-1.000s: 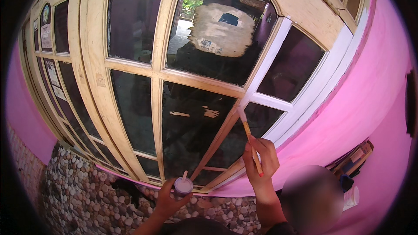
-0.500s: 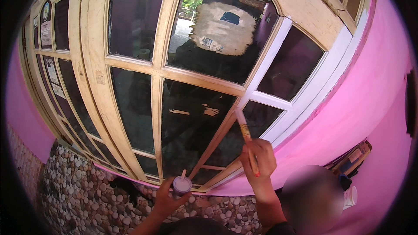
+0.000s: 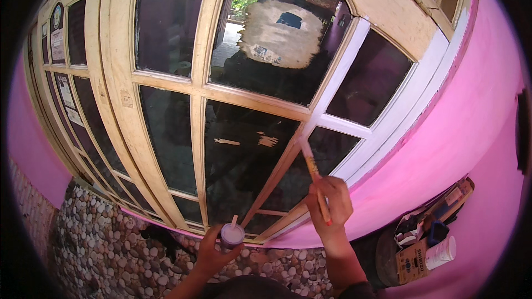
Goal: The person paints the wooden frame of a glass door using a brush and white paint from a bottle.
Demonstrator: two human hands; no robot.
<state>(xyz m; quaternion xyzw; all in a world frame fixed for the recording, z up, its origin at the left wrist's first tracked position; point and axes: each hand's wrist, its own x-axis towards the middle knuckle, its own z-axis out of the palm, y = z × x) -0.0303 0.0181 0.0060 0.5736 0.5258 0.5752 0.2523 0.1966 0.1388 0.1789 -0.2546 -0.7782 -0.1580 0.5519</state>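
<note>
My right hand (image 3: 331,199) grips a paintbrush (image 3: 312,167) by its yellowish handle, which has a red end. The brush tip meets the wooden glazing bar (image 3: 306,128) just below a crossing of bars. White paint covers the bars above and to the right of that crossing; those to the left and below are bare yellowish wood. Low in front of the door, my left hand (image 3: 211,254) is closed around a small cup of whitish paint (image 3: 233,235). A flat stick (image 3: 234,220) stands up in the cup.
Dark glass panes (image 3: 249,155) fill the door, beside a pink wall (image 3: 443,133). Pebbled floor (image 3: 111,238) lies below, with a dark shape (image 3: 159,238) on it. At the lower right are a cardboard box (image 3: 411,263) and a white tub (image 3: 441,252).
My right hand and the brush have barely shifted, and the left hand keeps the cup in place. A blurred round patch at the lower right is gone, revealing the box.
</note>
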